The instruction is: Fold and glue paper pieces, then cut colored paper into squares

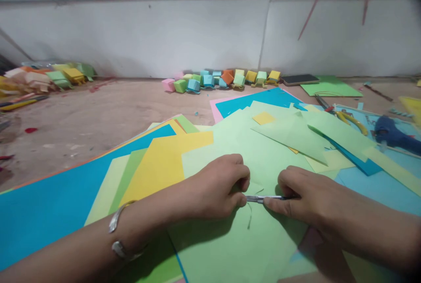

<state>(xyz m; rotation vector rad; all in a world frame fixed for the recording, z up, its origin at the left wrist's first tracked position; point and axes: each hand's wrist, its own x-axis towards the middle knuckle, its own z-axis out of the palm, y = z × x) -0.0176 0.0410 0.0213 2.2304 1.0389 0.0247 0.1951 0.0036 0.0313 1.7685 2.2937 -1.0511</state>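
Head view: the work in hand is a cut through the light green sheet, which lies on top of the paper pile at the near edge of the table. The right hand has its grip closed around a slim metal craft knife, held low and nearly flat, with the blade pointing left. The left hand is curled shut, its fingertips bearing on the same sheet right at the blade's tip (a thin curved slit already shows in the paper just below). By my reading the stroke is under way. Carrying it on calls for steady downward pressure from the left hand, with its fingertips kept clear of the edge.

The paper is matte, thin and flat. Under the green sheet lie a yellow sheet and a large blue sheet, overlapping at angles. A metal bracelet circles the left wrist. Small folded paper cubes in pastel colours line the wall. To the right lie yellow-handled pliers and a blue glue gun.
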